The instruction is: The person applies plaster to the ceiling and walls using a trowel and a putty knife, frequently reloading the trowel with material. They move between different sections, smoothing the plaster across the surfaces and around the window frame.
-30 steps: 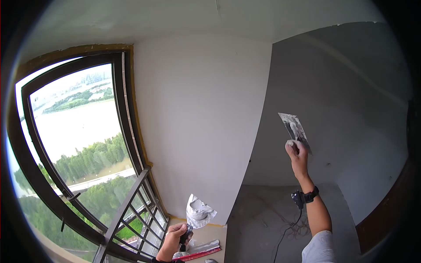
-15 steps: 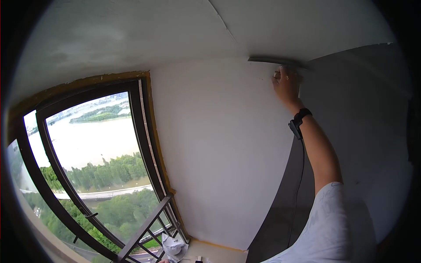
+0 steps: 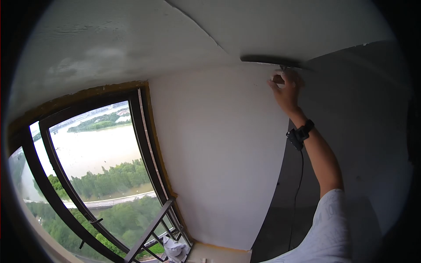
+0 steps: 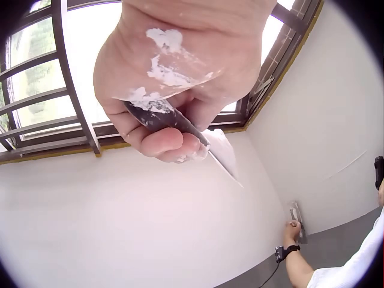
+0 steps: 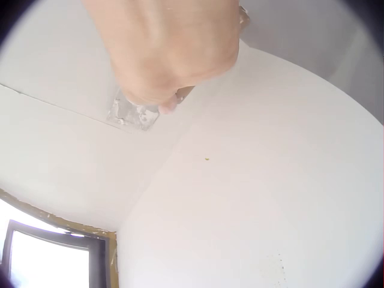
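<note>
1. Right hand (image 3: 288, 90): raised to the corner where the grey-white ceiling (image 3: 131, 39) meets the smooth white wall (image 3: 215, 153). Grip curled round the brown handle (image 3: 277, 79) of a flat rectangular metal trowel (image 3: 263, 58).
2. Trowel: along the ceiling just by that corner. Pressing or skimming, can't tell. Handle sits underneath, presumably so the flat face meets the ceiling.
3. Left hand (image 4: 180, 66): low, near the dark metal railing (image 3: 149, 232). Grip narrow, fingers wrapped round a dark-handled, wide-bladed metal scraper (image 4: 157, 117).
4. Thick white paste (image 3: 174, 250) on the scraper; seems held aside as a carrier, in reach yet clear of the raised arm.
5. Thin raised line (image 3: 195, 23) on the ceiling, running towards the trowel. Black strapped device (image 3: 297, 139) on the right wrist.
</note>
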{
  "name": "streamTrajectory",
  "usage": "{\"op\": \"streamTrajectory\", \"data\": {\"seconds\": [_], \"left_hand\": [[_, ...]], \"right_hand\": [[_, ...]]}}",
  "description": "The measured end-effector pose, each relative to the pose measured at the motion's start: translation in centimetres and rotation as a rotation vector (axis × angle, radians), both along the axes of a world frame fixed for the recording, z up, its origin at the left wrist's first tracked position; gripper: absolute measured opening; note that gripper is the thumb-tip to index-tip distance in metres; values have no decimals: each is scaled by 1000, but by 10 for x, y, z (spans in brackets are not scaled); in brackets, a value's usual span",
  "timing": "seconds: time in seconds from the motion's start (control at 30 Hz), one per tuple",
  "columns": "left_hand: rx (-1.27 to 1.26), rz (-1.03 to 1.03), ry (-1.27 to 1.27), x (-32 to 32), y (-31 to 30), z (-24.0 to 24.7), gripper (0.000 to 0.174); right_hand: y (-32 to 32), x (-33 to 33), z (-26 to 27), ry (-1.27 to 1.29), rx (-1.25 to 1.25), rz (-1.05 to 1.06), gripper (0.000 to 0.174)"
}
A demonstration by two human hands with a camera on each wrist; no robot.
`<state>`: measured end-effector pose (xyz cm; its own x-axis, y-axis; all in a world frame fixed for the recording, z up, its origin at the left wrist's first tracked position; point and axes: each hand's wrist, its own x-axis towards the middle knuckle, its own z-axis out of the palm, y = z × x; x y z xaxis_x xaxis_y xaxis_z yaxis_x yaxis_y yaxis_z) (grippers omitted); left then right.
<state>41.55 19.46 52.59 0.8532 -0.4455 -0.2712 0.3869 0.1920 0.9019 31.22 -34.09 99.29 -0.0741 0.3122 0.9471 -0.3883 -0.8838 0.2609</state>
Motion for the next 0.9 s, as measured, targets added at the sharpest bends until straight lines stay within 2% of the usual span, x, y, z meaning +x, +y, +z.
{"op": "streamTrajectory", "data": {"seconds": [0.07, 0.13, 0.17, 0.23, 0.3, 0.37, 0.47, 0.53, 0.6, 0.67, 0.73, 0.77, 0.83, 0.9], "left_hand": [[-66, -45, -20, 1, 2, 11, 27], [-94, -78, -32, 3, 7, 5, 25], [-123, -96, -50, 4, 10, 2, 24], [-166, -168, -68, 7, 15, 0, 22], [-137, -274, -108, 8, 24, 7, 22], [-101, -312, -109, 11, 29, 10, 24], [-88, -389, -154, 9, 40, 11, 28], [-103, -389, -124, 7, 46, 4, 28], [-101, -376, -144, 5, 53, 4, 30], [-84, -340, -141, -2, 54, 18, 30], [-110, -314, -137, -8, 55, 32, 30], [-114, -286, -141, -7, 54, 26, 30], [-98, -150, -100, -9, 55, -1, 30], [-72, -3, -58, -11, 53, -14, 29]], "right_hand": [[37, -22, 1, 32, -13, 35, 23], [81, -51, 0, 124, 194, 342, 22], [111, -69, 0, 127, 193, 317, 22], [177, -104, 1, 134, 325, 430, 19], [233, -143, -2, 130, 361, 457, 24], [276, -170, -9, 124, 228, 554, 33], [284, -181, -27, 62, 99, 521, 37], [258, -149, -41, 169, 125, 360, 35], [220, -100, -49, 270, 335, 257, 32], [158, -39, -49, 332, 469, 324, 33], [100, 18, -49, 239, 210, -82, 36], [84, 38, -45, 240, 201, -55, 36], [49, 75, -34, 200, 180, -202, 35], [6, 105, -21, 144, 164, -223, 37]]}}
